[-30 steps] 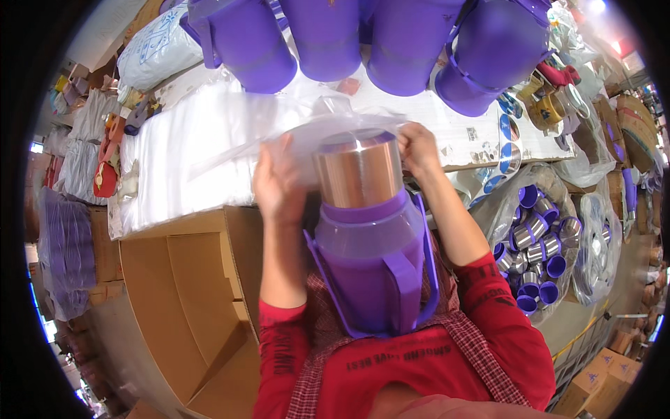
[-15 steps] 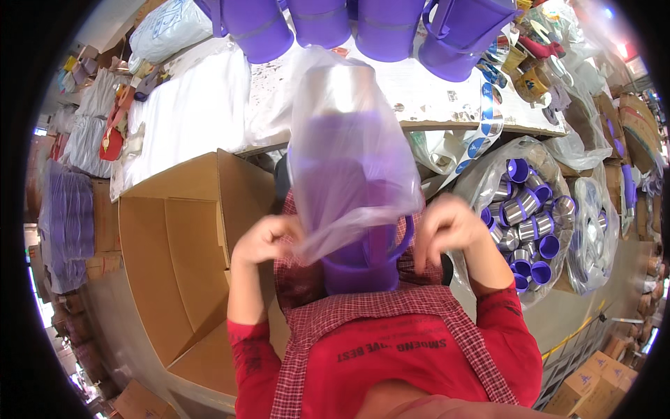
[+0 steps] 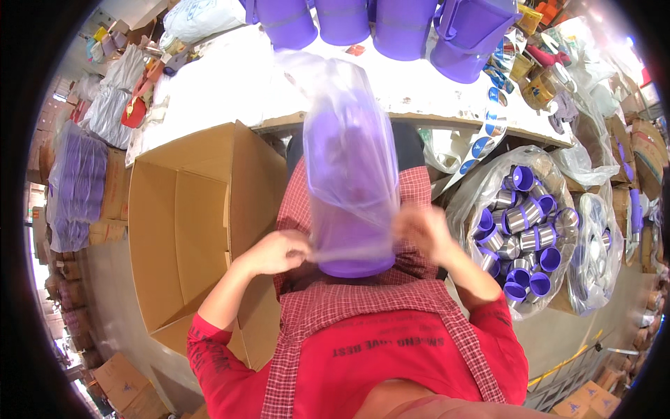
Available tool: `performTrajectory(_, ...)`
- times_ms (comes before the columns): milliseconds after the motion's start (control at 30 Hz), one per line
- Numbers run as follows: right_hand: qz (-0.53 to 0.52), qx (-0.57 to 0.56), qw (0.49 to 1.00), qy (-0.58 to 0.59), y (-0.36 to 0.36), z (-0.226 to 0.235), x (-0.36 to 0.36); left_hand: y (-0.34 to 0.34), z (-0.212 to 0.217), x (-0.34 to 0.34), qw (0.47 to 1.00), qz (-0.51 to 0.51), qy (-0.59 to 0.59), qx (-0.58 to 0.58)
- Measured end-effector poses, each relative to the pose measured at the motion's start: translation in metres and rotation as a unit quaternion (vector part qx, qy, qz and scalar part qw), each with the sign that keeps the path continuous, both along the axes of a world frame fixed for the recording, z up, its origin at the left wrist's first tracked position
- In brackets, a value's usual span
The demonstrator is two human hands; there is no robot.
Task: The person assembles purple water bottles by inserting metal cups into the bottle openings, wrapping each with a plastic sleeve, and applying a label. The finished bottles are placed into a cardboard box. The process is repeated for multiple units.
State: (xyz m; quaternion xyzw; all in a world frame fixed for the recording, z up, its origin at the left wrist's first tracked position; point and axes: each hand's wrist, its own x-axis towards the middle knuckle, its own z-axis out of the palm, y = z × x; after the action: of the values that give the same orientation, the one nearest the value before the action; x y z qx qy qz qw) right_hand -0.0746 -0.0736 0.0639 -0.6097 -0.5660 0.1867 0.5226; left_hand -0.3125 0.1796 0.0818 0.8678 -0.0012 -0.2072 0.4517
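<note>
While your left fingers (image 3: 300,249) pinch the plastic bag (image 3: 352,153) sleeving the purple jug (image 3: 356,268) alongside, tug evenly, right fingers (image 3: 412,225) unreadably blurred.

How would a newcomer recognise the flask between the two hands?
Below the white table, find the checked apron. There, between the left hand and the right hand, is the flask; unlike the table's purple flasks, a clear bag covers most of it.

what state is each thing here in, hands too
Purple cylindrical jug between the hands: covered except at its base
Clear plastic bag: over that jug
Left hand: fingers curled at the bag's lower edge
Right hand: blurred, beside the bag
Brown cardboard box: open
Clear plastic sack: open, holding silver-and-purple metal cups
Row of purple jugs: uncovered where visible
</note>
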Motion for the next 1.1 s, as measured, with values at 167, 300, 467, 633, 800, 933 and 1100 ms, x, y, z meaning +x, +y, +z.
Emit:
performTrajectory(167, 0.264, -0.262, 0.928, -0.033, -0.053, -0.055, -0.057, 0.017, 0.069, 0.068, 0.957, 0.199, -0.141, 0.157)
performTrajectory(300, 0.238, -0.058, 0.947, -0.207, -0.03, -0.084, -0.078, 0.007, 0.089, 0.17, 0.858, 0.228, -0.354, 0.294)
performTrajectory(467, 0.157, -0.151, 0.975, 0.034, -0.014, -0.066, -0.077, 0.054, 0.053, 0.155, 0.924, 0.347, -0.11, 0.119)
performTrajectory(633, -0.034, -0.084, 0.97, -0.224, 0.066, -0.022, -0.028, 0.13, 0.033, -0.005, 0.752, 0.61, -0.228, -0.098)
performTrajectory(800, -0.052, -0.037, 0.987, -0.148, 0.171, -0.002, 0.02, 0.098, -0.004, -0.157, 0.57, 0.776, -0.267, -0.039)
performTrajectory(933, -0.146, -0.085, 0.978, -0.127, 0.186, -0.002, 0.072, 0.053, -0.071, -0.237, 0.466, 0.862, -0.198, 0.024)
performTrajectory(1100, -0.253, -0.079, 0.964, 0.004, 0.163, -0.007, 0.168, 0.11, -0.189, -0.256, 0.438, 0.882, -0.074, 0.157)
